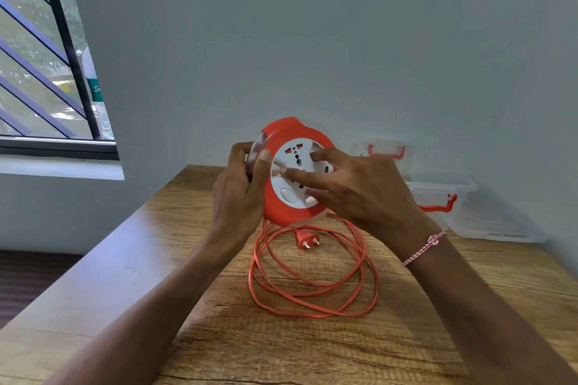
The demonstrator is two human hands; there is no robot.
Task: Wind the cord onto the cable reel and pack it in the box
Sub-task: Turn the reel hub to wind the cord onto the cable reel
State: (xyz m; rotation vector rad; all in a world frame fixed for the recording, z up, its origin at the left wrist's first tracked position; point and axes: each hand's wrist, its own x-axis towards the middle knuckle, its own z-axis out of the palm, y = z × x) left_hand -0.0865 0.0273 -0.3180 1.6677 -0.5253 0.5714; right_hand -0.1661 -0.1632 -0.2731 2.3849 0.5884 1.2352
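I hold a round orange cable reel (281, 134) with a white socket face upright above the table. My left hand (242, 194) grips its left rim, thumb on the front. My right hand (359, 187) lies with spread fingers on the white centre disc. From the reel's bottom an orange cord (312, 278) hangs down and lies in several loose loops on the wood. Its two-pin plug (306, 239) rests inside the loops, just below the reel.
A clear plastic box (438, 194) with orange latches stands at the back right against the wall, its lid (497, 225) lying beside it. The wooden table (281, 347) ends at a left edge. A barred window (47, 72) is at the upper left.
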